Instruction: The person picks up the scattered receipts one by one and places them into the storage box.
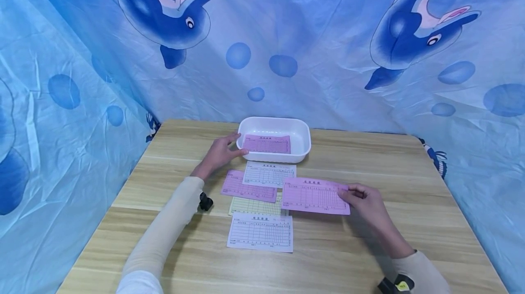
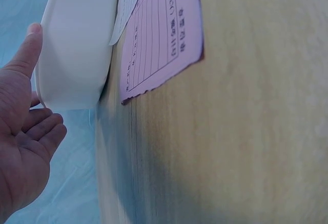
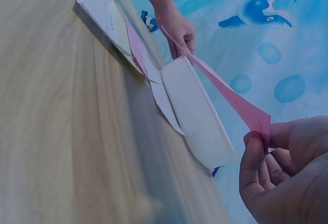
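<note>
A white plastic tub (image 1: 301,148) stands near the table's back edge with a pink receipt slip (image 1: 266,144) inside. My left hand (image 1: 221,152) holds the tub's left end, thumb at the front corner; in the left wrist view the other fingers of that hand (image 2: 48,131) curl loosely beside it. My right hand (image 1: 367,203) pinches another pink receipt slip (image 1: 316,196) by its right edge, raised above the table. The right wrist view shows this slip (image 3: 225,90) nearly edge-on between thumb and fingers.
In front of the tub, overlapping slips lie on the wooden table (image 1: 328,257): a white one (image 1: 268,174), a pink one (image 1: 246,187), a yellow one (image 1: 252,206) and a white one (image 1: 260,234) nearest me. A blue dolphin-print curtain (image 1: 320,98) hangs behind.
</note>
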### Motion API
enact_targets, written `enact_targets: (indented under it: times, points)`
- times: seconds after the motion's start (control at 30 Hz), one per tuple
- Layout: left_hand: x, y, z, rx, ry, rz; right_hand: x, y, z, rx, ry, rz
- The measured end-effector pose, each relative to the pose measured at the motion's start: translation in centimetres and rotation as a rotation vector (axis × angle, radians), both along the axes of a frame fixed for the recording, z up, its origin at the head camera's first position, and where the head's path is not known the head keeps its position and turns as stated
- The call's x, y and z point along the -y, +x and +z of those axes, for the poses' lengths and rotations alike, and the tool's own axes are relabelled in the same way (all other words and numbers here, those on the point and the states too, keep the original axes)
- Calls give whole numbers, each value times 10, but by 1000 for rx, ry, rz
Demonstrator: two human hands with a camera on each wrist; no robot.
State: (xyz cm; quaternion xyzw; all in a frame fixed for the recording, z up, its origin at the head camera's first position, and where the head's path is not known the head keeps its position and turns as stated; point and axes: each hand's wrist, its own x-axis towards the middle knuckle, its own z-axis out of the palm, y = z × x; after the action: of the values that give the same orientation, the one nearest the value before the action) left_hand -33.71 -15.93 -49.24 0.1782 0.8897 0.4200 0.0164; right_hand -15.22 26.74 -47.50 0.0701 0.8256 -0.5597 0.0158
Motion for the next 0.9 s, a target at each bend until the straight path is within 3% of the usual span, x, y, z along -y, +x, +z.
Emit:
enact_targets:
  times: [0.57,0.73,0.9]
  points:
    - [2,-1,-2,-8,17,0,12,-20,22,-55,110,11]
    - [2,-1,-3,-13,18,1,17,-28,31,-83,63,36]
    - [2,-1,-2,-3,15,1,19,-39,40,-116,97,42]
